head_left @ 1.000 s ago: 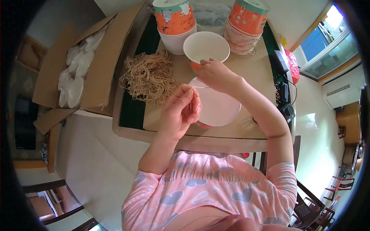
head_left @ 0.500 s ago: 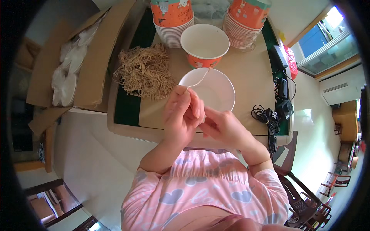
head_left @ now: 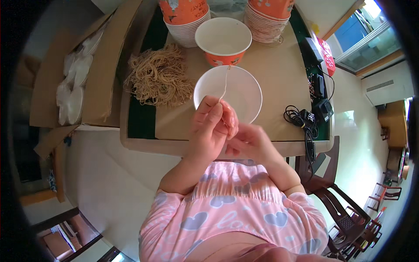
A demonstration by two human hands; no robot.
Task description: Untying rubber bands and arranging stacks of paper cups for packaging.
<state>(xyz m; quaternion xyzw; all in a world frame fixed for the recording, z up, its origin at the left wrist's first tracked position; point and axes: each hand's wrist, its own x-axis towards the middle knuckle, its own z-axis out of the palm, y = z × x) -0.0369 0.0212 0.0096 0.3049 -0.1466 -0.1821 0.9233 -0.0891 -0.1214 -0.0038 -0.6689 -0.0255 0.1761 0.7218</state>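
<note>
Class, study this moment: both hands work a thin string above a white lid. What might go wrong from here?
1. The thin string is pinched only at the left hand's fingertips; it may slip out.
2. The white lid lies touching the open orange paper bowl; a tug might knock either.
3. The loose string pile nearby could snag.

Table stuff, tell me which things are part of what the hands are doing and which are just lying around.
In hand:
left hand
right hand
thin pale string
white lid
open orange paper bowl
pile of strings

Lying about:
bowl stacks
black cables
cardboard box
</note>
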